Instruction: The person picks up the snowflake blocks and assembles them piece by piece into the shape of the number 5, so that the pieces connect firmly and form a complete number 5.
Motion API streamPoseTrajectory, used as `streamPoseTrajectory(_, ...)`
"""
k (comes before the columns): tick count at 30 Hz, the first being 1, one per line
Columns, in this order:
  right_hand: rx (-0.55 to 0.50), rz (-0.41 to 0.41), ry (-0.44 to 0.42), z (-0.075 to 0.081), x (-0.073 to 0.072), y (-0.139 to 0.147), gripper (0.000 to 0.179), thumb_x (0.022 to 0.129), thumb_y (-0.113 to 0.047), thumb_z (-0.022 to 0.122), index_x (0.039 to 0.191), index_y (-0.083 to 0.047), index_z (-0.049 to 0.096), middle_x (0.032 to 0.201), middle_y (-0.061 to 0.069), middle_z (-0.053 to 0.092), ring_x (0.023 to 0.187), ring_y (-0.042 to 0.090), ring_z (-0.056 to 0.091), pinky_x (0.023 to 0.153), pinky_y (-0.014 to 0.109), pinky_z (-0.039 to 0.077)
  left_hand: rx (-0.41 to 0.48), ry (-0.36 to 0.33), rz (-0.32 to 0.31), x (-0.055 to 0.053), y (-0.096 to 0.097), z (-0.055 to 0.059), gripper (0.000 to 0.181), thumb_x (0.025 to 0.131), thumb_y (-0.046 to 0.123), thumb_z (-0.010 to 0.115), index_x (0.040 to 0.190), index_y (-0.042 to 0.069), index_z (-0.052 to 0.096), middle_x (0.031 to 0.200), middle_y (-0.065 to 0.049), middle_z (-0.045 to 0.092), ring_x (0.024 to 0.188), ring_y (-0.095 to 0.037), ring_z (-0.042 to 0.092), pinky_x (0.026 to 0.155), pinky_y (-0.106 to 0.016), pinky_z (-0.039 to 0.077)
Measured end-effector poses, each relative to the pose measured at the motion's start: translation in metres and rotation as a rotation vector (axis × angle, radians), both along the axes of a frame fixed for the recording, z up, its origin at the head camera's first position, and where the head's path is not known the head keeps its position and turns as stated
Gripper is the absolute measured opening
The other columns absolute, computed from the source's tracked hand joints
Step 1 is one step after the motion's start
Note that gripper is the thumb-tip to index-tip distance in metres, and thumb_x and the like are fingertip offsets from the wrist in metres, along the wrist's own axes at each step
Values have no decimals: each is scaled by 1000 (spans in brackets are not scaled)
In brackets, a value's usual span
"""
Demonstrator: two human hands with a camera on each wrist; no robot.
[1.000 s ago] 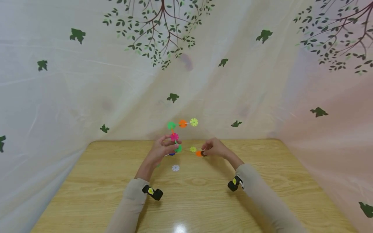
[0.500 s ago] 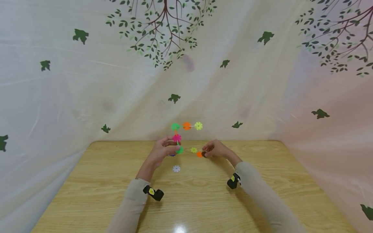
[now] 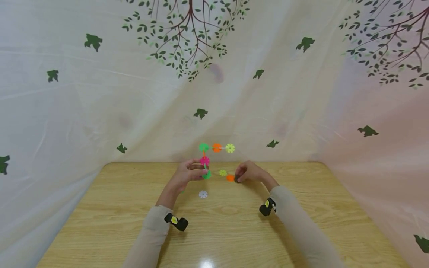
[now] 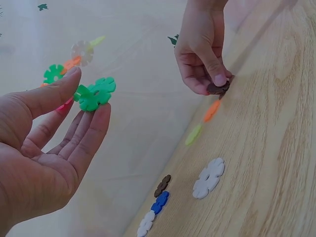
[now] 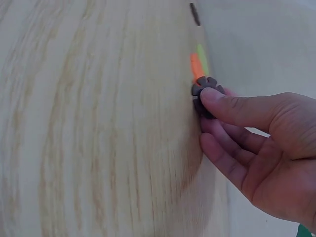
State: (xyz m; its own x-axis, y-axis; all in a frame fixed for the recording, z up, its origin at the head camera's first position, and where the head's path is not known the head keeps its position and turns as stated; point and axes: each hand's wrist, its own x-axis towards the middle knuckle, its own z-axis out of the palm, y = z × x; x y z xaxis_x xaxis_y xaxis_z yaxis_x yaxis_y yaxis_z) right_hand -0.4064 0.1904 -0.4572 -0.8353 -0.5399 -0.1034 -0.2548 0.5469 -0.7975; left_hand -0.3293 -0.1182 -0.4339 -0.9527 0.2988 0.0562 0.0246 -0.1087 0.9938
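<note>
Flower-disc chain (image 3: 205,160) in one hand, a dark disc in the other

The chain stands up near the middle of the head view, then turns across to the right. It looks light, like thin, stiff plastic, and probably a bit slick. I think the joins are the weak spots, so a hard tug could pop them apart. A good place to hold it is flat on one disc, close to a join.

That is about what the left hand (image 3: 187,173) does: thumb and fingers pinch the green disc (image 4: 101,92) at the low end, a narrow grip. Its arm reaches in from the lower left of the frame.

The right hand (image 3: 250,172), right of the middle, is low over the table (image 3: 261,245). Its thumb and fingers pinch a brown disc (image 4: 216,89), narrow too. An orange disc (image 3: 230,178) and a yellow disc (image 3: 222,173) are just left of it; I can't tell if they're joined on.
</note>
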Motion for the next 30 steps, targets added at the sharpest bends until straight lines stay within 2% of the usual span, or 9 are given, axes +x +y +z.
streamPoseTrajectory(7,-89,-22,-98,-7,3,3,19,85,6,76,103,10,68,90,9,75,76,11,66,69,25,58,-9,-5,13,-1,-2,-1,43,93,1,70,134,-5,56,110,-3,70,92,-12,71,98,-52,57)
streamPoseTrajectory(10,-130,-23,-115,-9,8,1,22,87,3,77,105,11,68,93,12,76,76,11,69,69,28,61,-21,-6,18,-1,-3,-2,42,94,3,71,133,-4,57,113,-5,71,93,-12,71,99,-54,56)
streamPoseTrajectory(11,-146,-26,-123,-10,9,0,23,87,2,77,106,11,68,95,13,77,76,11,70,70,29,62,-26,-6,21,-1,-3,-2,42,94,4,71,133,-4,57,115,-9,71,93,-12,71,100,-55,55)
streamPoseTrajectory(15,-204,-32,-146,-9,16,-6,25,89,0,76,111,11,69,99,12,77,81,12,73,75,33,64,-38,-16,35,0,-2,-1,43,94,6,72,134,-2,57,117,-10,71,91,-12,72,99,-55,55)
streamPoseTrajectory(19,-265,-43,-165,-7,19,-16,28,90,-1,75,116,8,69,102,9,77,88,13,74,82,37,63,-31,-21,49,0,-1,0,42,93,5,72,132,-3,58,109,-2,72,88,-11,72,92,-47,60)
streamPoseTrajectory(23,-327,-36,-156,-2,23,-28,31,90,0,74,119,11,67,104,12,77,90,14,74,87,43,62,-13,-26,60,-1,0,-1,39,93,4,72,129,-3,59,103,2,72,86,-12,72,84,-39,62)
streamPoseTrajectory(30,-384,-55,-113,12,32,-50,28,90,-3,75,115,8,69,96,7,78,84,14,75,89,52,60,-20,-41,78,-2,1,-1,37,92,5,74,126,0,61,100,2,72,86,-12,72,87,-43,61)
